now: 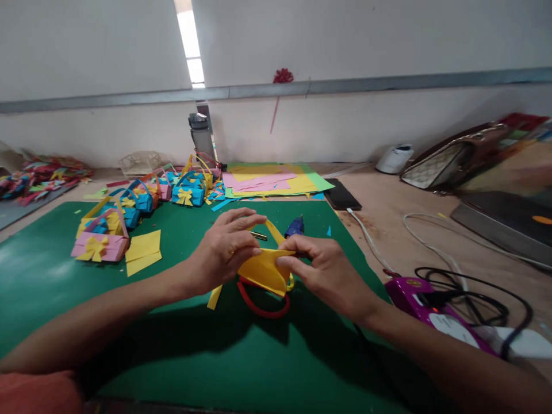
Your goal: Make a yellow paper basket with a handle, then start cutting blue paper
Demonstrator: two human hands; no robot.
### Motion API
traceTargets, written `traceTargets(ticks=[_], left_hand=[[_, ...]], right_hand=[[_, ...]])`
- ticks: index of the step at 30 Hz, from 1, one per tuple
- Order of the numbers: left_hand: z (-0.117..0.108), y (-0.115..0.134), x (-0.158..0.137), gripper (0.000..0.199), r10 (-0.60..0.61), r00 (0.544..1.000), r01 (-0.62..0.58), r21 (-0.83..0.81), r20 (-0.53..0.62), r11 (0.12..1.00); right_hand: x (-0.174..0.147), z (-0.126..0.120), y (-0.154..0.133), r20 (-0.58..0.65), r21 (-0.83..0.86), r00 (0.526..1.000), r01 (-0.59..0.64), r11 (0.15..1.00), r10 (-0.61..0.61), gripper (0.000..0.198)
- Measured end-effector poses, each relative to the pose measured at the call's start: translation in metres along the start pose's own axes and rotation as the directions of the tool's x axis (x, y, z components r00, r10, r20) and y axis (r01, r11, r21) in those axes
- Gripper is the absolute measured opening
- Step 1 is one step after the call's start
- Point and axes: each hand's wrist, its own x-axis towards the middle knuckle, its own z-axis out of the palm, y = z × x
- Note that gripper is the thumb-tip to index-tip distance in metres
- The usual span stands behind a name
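A small yellow paper basket (264, 269) is raised a little above the green mat (194, 356), with a strip handle arching behind it. My left hand (229, 248) pinches its left upper edge between thumb and fingers. At the right corner, my right hand (321, 265) grips the same edge, thumb in front. Below the basket lie scissors with red handles (264, 310), partly hidden by it. A yellow paper strip (214, 297) rests by my left wrist. Just beyond my right hand is a blue glue gun (295, 226), mostly covered.
Finished paper baskets (100, 238) with bows stand at the left. Nearby lie yellow paper squares (143, 252). Coloured sheets (276, 179), a bottle (200, 138) and a phone (342, 194) are at the back. A purple power strip (431, 310) with cables sits right.
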Motion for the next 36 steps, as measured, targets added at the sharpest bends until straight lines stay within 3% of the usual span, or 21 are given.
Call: traceTargets(ticks=[1,5,9,13,17,21,24,26,28,30,32,36], left_hand=[[-0.002,-0.001,0.0,0.01,-0.005,1.0,0.005,-0.006,-0.006,1.0],[-0.015,-0.006,0.003,0.041,-0.084,0.993,0.095,-0.147,0.081,0.985],[-0.029,-0.011,0.006,0.041,-0.119,0.958,0.197,-0.298,0.26,0.934],[-0.031,-0.015,0.008,0.04,-0.136,0.936,0.237,-0.297,0.323,0.925],[-0.025,-0.017,0.008,0.036,-0.152,0.916,0.306,-0.401,0.372,0.863],[-0.023,-0.016,0.008,0.037,-0.294,0.87,0.466,-0.467,0.395,0.751],[-0.021,-0.014,0.009,0.03,-0.382,0.841,0.533,-0.464,0.384,0.707],[-0.019,-0.013,0.009,0.025,-0.392,0.842,0.532,-0.457,0.369,0.713],[-0.017,-0.012,0.009,0.021,-0.396,0.846,0.527,-0.449,0.357,0.721],[-0.016,-0.011,0.009,0.02,-0.401,0.847,0.527,-0.449,0.349,0.722],[-0.015,-0.009,0.008,0.019,-0.406,0.848,0.526,-0.45,0.341,0.722],[-0.014,-0.006,0.009,0.018,-0.384,0.865,0.494,-0.42,0.322,0.761]], right_hand=[[0.001,-0.002,0.0,0.013,0.041,0.999,-0.044,0.998,0.044,0.011],[0.005,-0.009,0.0,0.08,0.265,0.979,-0.204,0.942,0.19,0.011],[0.009,-0.014,0.0,0.157,0.383,0.948,-0.317,0.867,0.277,0.013],[0.01,-0.012,0.004,0.193,0.461,0.93,-0.368,0.807,0.314,0.017],[0.013,-0.012,0.011,0.246,0.554,0.915,-0.404,0.728,0.32,0.029],[0.017,-0.013,0.017,0.344,0.541,0.891,-0.445,0.714,0.295,0.034],[0.016,-0.014,0.016,0.319,0.442,0.915,-0.372,0.816,0.245,0.025],[0.014,-0.014,0.013,0.208,0.27,0.963,-0.225,0.936,0.171,0.014],[0.013,-0.014,0.009,0.07,0.025,0.997,-0.04,0.999,0.038,0.014],[0.012,-0.014,0.006,-0.032,-0.148,0.994,0.096,0.984,-0.102,0.015],[0.012,-0.012,0.002,-0.063,-0.182,0.983,0.158,0.971,-0.172,0.015],[0.016,-0.008,-0.004,0.05,-0.193,0.99,0.139,0.971,-0.132,0.018]])
